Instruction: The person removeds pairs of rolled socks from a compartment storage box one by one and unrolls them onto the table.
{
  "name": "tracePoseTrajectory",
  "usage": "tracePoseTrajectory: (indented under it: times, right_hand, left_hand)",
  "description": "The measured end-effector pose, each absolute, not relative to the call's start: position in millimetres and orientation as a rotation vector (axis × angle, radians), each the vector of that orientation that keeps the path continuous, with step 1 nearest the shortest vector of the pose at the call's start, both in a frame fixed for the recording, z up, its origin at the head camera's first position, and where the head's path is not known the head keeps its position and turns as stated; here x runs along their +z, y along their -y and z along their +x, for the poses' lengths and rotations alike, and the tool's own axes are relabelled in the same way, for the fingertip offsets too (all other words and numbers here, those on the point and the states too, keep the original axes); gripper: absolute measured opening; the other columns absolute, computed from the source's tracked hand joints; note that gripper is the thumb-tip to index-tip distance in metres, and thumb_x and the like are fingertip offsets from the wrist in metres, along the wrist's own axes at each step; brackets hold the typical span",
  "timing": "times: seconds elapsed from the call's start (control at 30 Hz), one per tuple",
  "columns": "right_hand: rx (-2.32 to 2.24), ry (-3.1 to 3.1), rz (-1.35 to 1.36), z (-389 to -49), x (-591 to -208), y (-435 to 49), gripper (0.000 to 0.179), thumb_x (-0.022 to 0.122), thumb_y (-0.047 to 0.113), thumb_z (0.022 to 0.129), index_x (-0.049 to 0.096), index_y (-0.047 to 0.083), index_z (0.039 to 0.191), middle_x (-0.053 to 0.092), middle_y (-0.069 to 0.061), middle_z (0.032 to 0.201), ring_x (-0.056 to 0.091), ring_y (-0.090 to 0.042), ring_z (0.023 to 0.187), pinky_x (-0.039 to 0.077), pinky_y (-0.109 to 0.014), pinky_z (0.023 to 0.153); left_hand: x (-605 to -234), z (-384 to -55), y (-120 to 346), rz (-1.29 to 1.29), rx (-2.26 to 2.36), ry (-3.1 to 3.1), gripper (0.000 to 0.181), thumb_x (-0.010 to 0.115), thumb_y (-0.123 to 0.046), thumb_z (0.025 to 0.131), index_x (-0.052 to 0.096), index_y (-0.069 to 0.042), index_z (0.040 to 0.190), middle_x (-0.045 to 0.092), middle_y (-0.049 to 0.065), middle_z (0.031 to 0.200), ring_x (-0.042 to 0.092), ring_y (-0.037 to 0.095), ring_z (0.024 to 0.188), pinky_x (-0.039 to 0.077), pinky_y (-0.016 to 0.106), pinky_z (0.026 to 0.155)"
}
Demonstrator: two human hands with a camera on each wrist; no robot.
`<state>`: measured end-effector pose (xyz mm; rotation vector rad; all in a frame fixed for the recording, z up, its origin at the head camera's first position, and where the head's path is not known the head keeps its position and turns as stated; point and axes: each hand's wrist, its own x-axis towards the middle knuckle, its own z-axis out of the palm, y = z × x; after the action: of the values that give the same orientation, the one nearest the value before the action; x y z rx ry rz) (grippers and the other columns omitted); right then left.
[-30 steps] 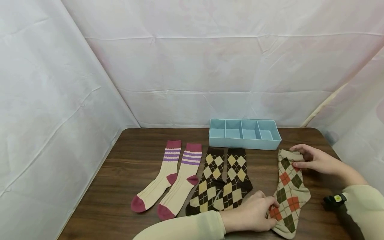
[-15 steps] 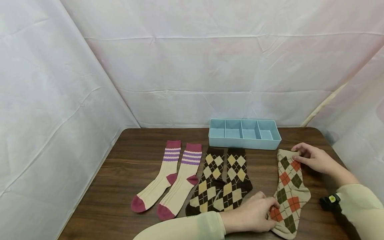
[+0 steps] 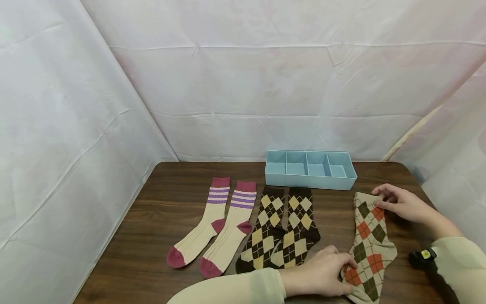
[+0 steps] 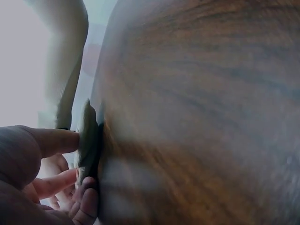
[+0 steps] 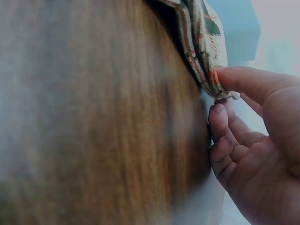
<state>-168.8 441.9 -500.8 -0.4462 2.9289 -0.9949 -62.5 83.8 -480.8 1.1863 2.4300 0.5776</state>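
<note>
A pair of beige argyle socks [image 3: 366, 240] with red and green diamonds lies stacked at the right of the table, layered edges showing in the right wrist view. My right hand [image 3: 404, 204] pinches the cuff end between thumb and fingers. In the right wrist view the same hand [image 5: 262, 122] has its thumb on top of the cuff and fingertips beneath its edge. My left hand [image 3: 322, 272] grips the edge near the toe. Seen from the left wrist, this hand [image 4: 33, 173] has thumb and fingers against the sock edge [image 4: 86, 136].
Two dark brown argyle socks [image 3: 300, 215] lie side by side left of the beige pair. Further left are two cream socks [image 3: 228, 236] with purple stripes. A blue four-compartment box [image 3: 311, 181] stands at the back edge of the wooden table [image 3: 152, 228].
The two beige cuffs, offset a second ago, now lie one over the other. Both hands and the socks have shifted slightly right and toward me.
</note>
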Motion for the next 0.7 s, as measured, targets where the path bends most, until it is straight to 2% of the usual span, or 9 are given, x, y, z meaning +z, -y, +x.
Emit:
tracePoseTrajectory:
  times: [0.2,0.43,0.7]
  right_hand:
    - [-1.066,-2.950,-0.465,-164,-504,-445,0.034,0.084,0.004,0.095,0.063,0.006,0.121,0.063,-0.009,0.106,0.061,-0.008,0.078,0.048,-0.028,0.066]
    - [-1.058,-2.973,-0.418,-157,-507,-447,0.034,0.088,0.011,0.094,0.070,0.012,0.123,0.069,0.003,0.095,0.060,-0.008,0.079,0.044,-0.027,0.064]
    - [-1.080,-2.957,-0.425,-155,-505,-444,0.031,0.087,0.011,0.095,0.072,0.013,0.122,0.072,0.006,0.092,0.064,-0.008,0.079,0.047,-0.026,0.065]
  left_hand:
    - [-477,-54,-83,1.155,0.561,-2.505,0.034,0.078,-0.047,0.099,0.070,-0.039,0.132,0.053,-0.025,0.088,0.043,-0.009,0.084,0.035,0.011,0.067]
    - [-479,-51,-83,1.214,0.618,-2.453,0.028,0.078,-0.041,0.102,0.071,-0.033,0.128,0.055,-0.025,0.085,0.045,-0.013,0.075,0.036,0.008,0.065]
    - [-482,-46,-88,1.134,0.534,-2.479,0.030,0.082,-0.037,0.099,0.070,-0.037,0.127,0.055,-0.023,0.084,0.049,-0.008,0.076,0.040,0.014,0.065]
